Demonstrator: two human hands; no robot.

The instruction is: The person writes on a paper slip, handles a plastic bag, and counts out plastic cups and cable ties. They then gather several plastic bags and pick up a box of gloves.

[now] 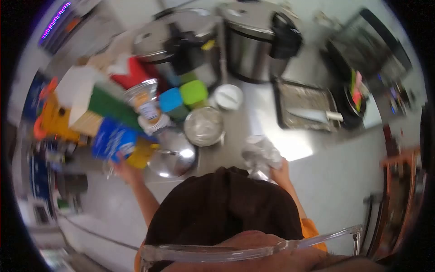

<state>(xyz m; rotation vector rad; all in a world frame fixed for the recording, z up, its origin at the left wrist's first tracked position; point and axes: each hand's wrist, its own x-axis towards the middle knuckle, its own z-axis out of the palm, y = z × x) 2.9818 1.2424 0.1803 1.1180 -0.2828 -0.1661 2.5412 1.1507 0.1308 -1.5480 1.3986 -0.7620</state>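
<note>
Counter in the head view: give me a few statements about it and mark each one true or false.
1. The right hand grips a crumpled wrap. True.
2. The left hand rests in the bowl. False: it is at the blue box, apart from the bowl.
3. A knife lies in the tray. True.
4. The two tubs beside the bowl are both red. False: one is a blue tub, the other a green tub.
</note>
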